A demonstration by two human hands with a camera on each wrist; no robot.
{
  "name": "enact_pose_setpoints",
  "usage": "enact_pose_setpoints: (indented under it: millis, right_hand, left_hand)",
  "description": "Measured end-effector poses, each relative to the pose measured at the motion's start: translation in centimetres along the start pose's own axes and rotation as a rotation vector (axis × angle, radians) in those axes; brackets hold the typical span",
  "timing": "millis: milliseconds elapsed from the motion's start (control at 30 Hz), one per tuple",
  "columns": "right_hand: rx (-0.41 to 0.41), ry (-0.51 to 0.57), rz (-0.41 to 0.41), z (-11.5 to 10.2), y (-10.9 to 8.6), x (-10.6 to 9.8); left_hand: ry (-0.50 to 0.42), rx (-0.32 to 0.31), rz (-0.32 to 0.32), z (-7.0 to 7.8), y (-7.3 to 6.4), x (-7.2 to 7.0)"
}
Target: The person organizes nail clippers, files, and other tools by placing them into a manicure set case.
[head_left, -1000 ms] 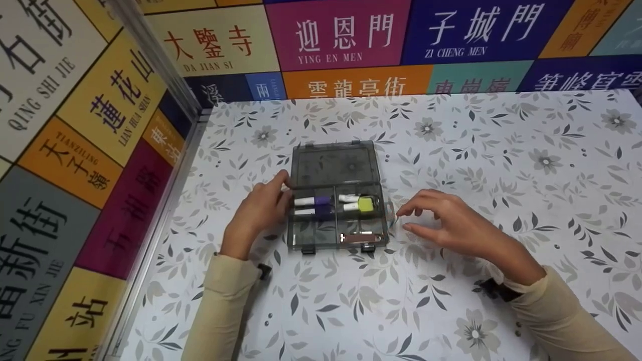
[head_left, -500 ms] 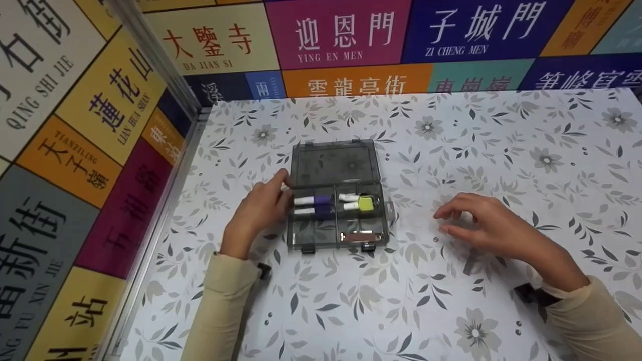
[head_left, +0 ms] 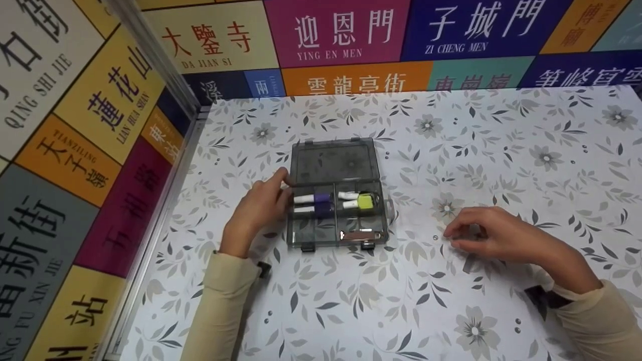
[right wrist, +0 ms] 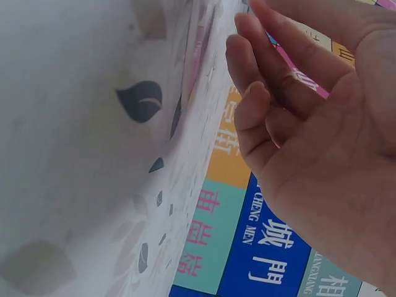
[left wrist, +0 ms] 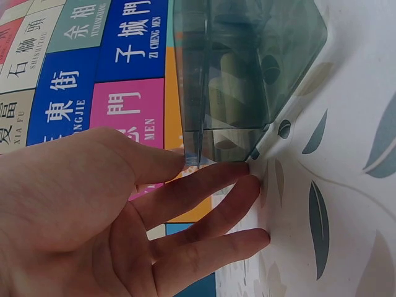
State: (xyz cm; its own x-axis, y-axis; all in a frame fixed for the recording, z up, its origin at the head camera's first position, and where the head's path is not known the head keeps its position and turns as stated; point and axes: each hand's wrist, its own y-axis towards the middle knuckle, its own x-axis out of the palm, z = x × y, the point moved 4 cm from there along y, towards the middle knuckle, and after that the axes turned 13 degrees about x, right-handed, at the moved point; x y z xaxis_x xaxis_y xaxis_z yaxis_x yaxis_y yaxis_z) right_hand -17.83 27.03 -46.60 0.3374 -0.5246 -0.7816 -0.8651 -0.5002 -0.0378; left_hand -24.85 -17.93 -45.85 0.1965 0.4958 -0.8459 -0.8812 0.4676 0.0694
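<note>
One open case [head_left: 333,168] touches the left hand [head_left: 258,205], lying to its right.

A wall [head_left: 341,37] of bright lettered panels stands at twelve o'clock, a similar side wall [head_left: 90,145] at nine; a white leaf-printed tabletop [head_left: 371,301] spreads towards three and six.

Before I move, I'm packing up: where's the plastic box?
In the head view, the open box lies beside the left hand, well left of the right hand.

Looked like some kinda booth: colourful lettered panels [head_left: 333,32] stood behind and left of the flowery surface [head_left: 391,321].
</note>
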Motion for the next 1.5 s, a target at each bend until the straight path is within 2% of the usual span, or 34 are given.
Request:
enact_pose_setpoints:
  millis: [433,900,1233,1500]
  right_hand:
    - [0.074,0.013,-0.139,0.23,-0.24,0.48]
    - [0.041,-0.042,-0.114,0.16,-0.16,0.67]
    - [0.035,-0.020,-0.113,-0.04,-0.13,0.72]
    - [0.054,0.010,-0.109,-0.53,0.09,0.72]
  left_hand:
    - [0.009,-0.012,-0.009,-0.09,-0.15,0.01]
    - [0.031,-0.021,-0.015,-0.01,-0.02,0.02]
    - [0.040,-0.036,-0.024,0.11,0.05,-0.02]
    - [0.006,-0.012,-0.004,0.16,-0.06,-0.04]
